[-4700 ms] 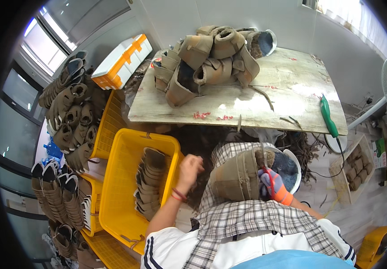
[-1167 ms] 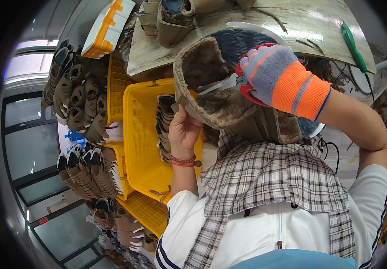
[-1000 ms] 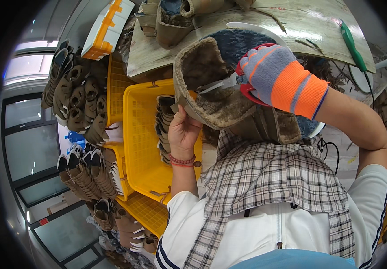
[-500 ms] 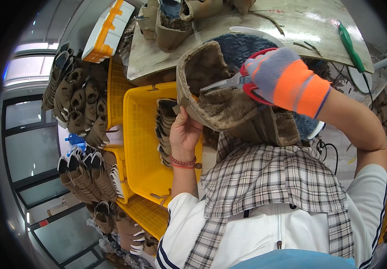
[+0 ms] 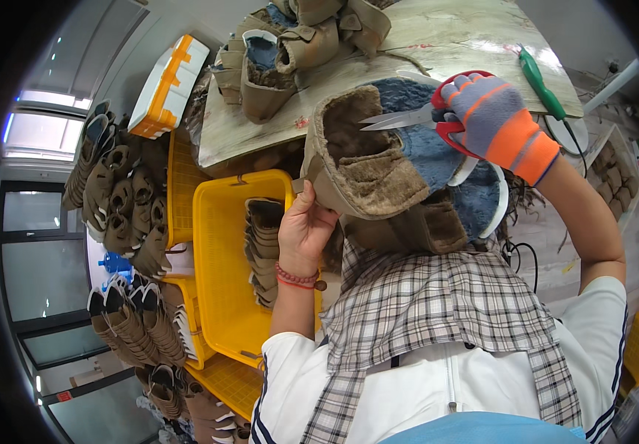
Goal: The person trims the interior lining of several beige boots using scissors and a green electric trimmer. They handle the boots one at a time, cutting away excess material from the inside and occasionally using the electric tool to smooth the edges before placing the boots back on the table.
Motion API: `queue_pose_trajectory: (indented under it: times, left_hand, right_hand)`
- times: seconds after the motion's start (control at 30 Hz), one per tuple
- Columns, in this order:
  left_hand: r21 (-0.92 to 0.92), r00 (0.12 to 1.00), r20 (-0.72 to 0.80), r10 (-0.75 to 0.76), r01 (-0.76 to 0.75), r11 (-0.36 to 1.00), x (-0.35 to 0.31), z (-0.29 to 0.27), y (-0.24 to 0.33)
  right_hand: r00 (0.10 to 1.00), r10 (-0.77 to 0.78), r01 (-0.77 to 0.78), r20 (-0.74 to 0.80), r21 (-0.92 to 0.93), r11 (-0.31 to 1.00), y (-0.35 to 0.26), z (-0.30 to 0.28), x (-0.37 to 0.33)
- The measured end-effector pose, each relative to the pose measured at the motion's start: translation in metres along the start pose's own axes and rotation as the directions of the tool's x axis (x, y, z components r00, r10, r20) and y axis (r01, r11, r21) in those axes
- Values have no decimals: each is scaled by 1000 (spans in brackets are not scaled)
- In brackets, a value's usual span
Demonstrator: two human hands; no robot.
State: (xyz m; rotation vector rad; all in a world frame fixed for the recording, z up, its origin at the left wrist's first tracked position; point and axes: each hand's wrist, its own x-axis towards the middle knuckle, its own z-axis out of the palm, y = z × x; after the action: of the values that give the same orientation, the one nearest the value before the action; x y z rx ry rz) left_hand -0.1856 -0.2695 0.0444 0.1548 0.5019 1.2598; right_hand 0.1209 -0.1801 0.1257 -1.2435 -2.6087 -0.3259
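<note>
A brown shoe upper with a shaggy brown fleece lining and a blue fleece part is held up before me. My left hand is closed on its near left edge, thumb beside a small tab. In an orange and grey knit glove, my right hand grips scissors by their red handles. The blades point left over the upper's opening, slightly parted, and I cannot tell whether they touch the fleece. Beneath it, another brown upper with blue lining lies on my plaid apron.
Several finished-looking uppers lie on the worktable, with a green corded hand tool at right. A yellow crate holding stacked uppers stands to my left, near piled uppers and a taped white foam box.
My right hand has raised the scissors up and away from the fleece. The upper has tilted, and more blue lining shows. My left hand keeps its hold; the whole view has shifted slightly.
</note>
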Motion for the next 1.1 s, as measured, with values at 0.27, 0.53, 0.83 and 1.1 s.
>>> queue_pose_trajectory:
  times: [0.27,0.53,0.83,1.1]
  left_hand:
    - [41,999,-25,-42,43,998,6,8,-7]
    - [61,997,26,-74,73,995,9,6,-7]
    - [265,986,167,1,-46,963,33,60,-47]
    - [776,864,347,365,-483,406,41,52,-40]
  right_hand:
    - [998,45,-39,47,-132,990,-2,-4,-5]
    - [999,45,-45,-17,-47,998,9,3,-16]
    - [902,399,-293,163,911,291,-18,-9,-43]
    - [824,565,-212,-35,906,366,-39,-18,-66]
